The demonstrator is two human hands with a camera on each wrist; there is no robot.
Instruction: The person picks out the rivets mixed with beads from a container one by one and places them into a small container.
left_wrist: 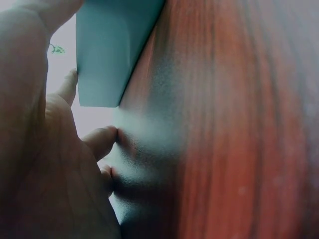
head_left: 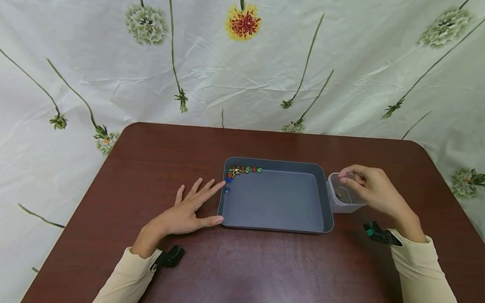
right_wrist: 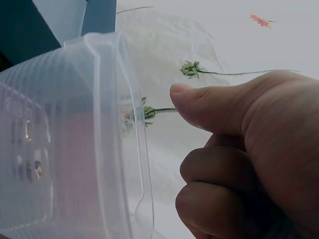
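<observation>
The tray lies mid-frame on the tabletop, beads gathered at its upper left. At left, the left hand is spread, touching the tray's edge. At right, the right hand curls above the tub; whether it pinches anything, I cannot tell.
</observation>
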